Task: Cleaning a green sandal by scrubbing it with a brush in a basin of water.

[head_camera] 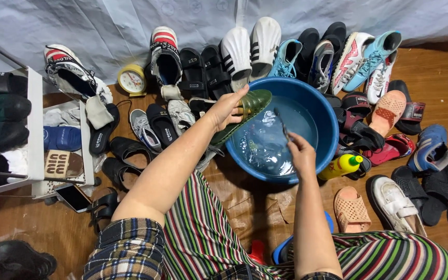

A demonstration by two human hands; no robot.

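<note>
My left hand [227,110] is closed around a translucent green plastic sandal [245,115], holding it tilted over the near-left rim of the round blue plastic basin [321,111] at the centre of the frame. My right hand [301,153] pinches a thin dark brush handle [282,124] — its head is hard to make out — above the soapy water [273,140]. I judge this the scrubbing step; the next move calls for steadying the sandal and bringing the brush against it. A yellow bottle with a green cap [341,166] lies just right of the basin.
</note>
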